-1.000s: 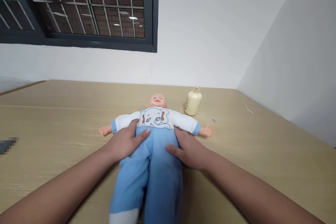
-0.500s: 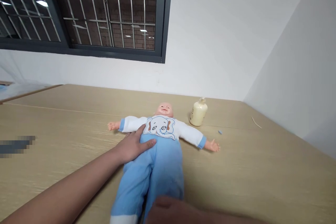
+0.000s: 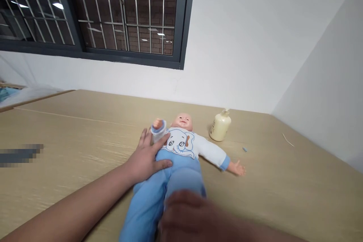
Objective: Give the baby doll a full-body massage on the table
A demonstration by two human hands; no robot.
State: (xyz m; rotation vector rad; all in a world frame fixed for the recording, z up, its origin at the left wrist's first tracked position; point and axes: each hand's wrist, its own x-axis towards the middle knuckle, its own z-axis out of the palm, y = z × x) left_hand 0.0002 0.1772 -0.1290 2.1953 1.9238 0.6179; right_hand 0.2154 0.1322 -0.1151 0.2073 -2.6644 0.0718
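A baby doll (image 3: pixel 181 166) in a white top with an elephant print and blue trousers lies on its back, head toward the wall. My left hand (image 3: pixel 146 157) rests spread along the doll's side, its fingers by the raised sleeve (image 3: pixel 159 134) and its thumb on the waist. Blurred by motion, my right hand (image 3: pixel 187 215) is closed round the doll's leg at the bottom of the view. The fingers' undersides and the lower part of that leg are hidden. The doll's other arm (image 3: pixel 215 155) stretches out flat across the surface.
A cream pump bottle (image 3: pixel 220 125) stands beside the doll's head. Close to it lie a small blue piece (image 3: pixel 244 149) and a thin pale strip (image 3: pixel 288 140). The wood-coloured surface (image 3: pixel 85 121) meets a white wall (image 3: pixel 241 45) below a barred window (image 3: pixel 127 15).
The doll's arm beside my left hand has swung up from lying flat. My right hand has moved slightly up along the leg, whose knee looks more bent. The view has shifted slightly left.
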